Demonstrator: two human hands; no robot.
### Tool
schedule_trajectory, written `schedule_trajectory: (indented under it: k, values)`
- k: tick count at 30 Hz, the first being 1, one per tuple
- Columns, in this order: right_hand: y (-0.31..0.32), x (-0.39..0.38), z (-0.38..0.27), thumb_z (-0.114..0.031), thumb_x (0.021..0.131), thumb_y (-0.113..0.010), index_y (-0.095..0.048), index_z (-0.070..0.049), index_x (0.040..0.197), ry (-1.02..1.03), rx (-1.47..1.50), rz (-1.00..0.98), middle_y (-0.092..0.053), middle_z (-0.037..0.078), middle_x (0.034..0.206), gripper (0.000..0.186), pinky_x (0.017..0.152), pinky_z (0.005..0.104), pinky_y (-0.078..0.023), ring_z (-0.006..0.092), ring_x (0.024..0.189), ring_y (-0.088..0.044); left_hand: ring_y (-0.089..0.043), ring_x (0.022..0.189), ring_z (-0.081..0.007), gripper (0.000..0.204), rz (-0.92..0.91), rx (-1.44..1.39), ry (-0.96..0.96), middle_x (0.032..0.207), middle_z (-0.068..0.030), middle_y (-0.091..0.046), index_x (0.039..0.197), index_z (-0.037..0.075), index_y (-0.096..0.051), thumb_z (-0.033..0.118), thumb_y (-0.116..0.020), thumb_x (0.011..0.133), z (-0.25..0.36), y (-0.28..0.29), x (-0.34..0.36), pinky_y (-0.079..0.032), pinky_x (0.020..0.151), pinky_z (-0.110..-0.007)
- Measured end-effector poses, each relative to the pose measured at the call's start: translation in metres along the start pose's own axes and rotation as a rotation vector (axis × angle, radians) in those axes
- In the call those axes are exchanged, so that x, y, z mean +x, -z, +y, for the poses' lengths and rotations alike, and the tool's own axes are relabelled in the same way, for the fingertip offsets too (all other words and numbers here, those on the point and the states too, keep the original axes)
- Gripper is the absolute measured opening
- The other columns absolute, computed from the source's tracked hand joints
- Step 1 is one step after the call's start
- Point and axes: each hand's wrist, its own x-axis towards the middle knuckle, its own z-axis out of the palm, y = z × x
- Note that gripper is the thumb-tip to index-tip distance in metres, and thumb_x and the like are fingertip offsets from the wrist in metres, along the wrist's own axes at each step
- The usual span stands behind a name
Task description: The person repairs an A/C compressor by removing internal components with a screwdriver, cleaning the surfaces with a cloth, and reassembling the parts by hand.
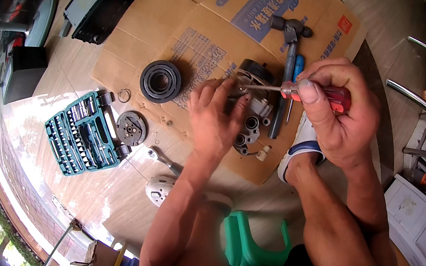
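The metal assembly (261, 109) sits near the close edge of the flattened cardboard (140, 30), which stretches away beyond it and leftward; a ball-ended hammer (289, 67) and a blue-handled screwdriver (298, 66) hem its right side. The right hand (339, 110) has its fingers wrapped round a red-handled screwdriver (287, 90), whose slim metal shaft points left over the assembly. The left hand (213, 114) bends its fingers beside the tip; whether they pinch anything is hard to tell. Farther left lie a thick black ring (159, 94) and, past the cardboard's edge, a round metal disc (131, 128) and a teal socket case (84, 134)
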Motion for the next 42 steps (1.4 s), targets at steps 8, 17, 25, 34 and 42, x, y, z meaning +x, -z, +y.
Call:
schedule_trajectory:
  k: [8, 17, 25, 34, 42]
  values:
    - [-0.002, -0.003, -0.005, -0.01, 0.092, -0.079, -0.064, -0.001, 0.092, 0.047, -0.028, -0.01, -0.068, 0.004, 0.081, 0.017, 0.058, 0.0229, -0.049, 0.0083, 0.065, -0.061, -0.06, 0.115, -0.0342, 0.042, 0.048, -0.036, -0.038, 0.115, -0.0134, -0.069, 0.119, 0.005, -0.073, 0.031, -0.08, 0.087, -0.007, -0.003, -0.003, -0.045, 0.102, -0.046]
    - [-0.006, -0.002, -0.006, -0.007, 0.091, -0.079, -0.064, 0.0, 0.093, 0.088, -0.028, -0.009, -0.068, 0.006, 0.083, 0.017, 0.058, 0.0219, -0.049, 0.0074, 0.065, -0.06, -0.058, 0.113, -0.0362, 0.047, 0.086, -0.065, 0.074, 0.123, -0.0162, -0.067, 0.12, 0.002, -0.071, 0.029, -0.084, 0.084, -0.002, 0.002, -0.007, -0.047, 0.1, -0.046]
    - [-0.006, -0.002, -0.004, -0.006, 0.09, -0.079, -0.064, 0.0, 0.094, 0.11, -0.044, -0.004, -0.069, 0.006, 0.085, 0.017, 0.058, 0.0226, -0.049, 0.0079, 0.066, -0.061, -0.063, 0.12, -0.0334, 0.049, 0.087, -0.138, 0.196, 0.127, -0.0171, -0.067, 0.119, 0.002, -0.074, 0.028, -0.088, 0.08, -0.008, 0.006, -0.009, -0.05, 0.103, -0.042]
    - [-0.006, 0.0, -0.01, -0.006, 0.09, -0.08, -0.064, 0.0, 0.094, 0.126, -0.037, -0.012, -0.068, 0.008, 0.086, 0.018, 0.057, 0.0223, -0.049, 0.008, 0.066, -0.06, -0.07, 0.101, -0.0235, 0.045, 0.058, 0.099, 0.027, 0.114, -0.0157, -0.073, 0.112, -0.003, -0.075, 0.024, -0.09, 0.08, -0.02, 0.021, -0.008, -0.057, 0.085, -0.034]
    - [-0.009, -0.001, -0.01, -0.006, 0.089, -0.08, -0.064, 0.0, 0.094, 0.119, -0.046, -0.032, -0.068, 0.008, 0.086, 0.018, 0.057, 0.0223, -0.049, 0.0086, 0.065, -0.06, -0.065, 0.076, -0.0131, 0.046, -0.064, -0.41, 0.531, 0.089, -0.0102, -0.074, 0.111, -0.008, -0.07, 0.023, -0.089, 0.083, -0.02, 0.024, -0.018, -0.054, 0.071, -0.028]
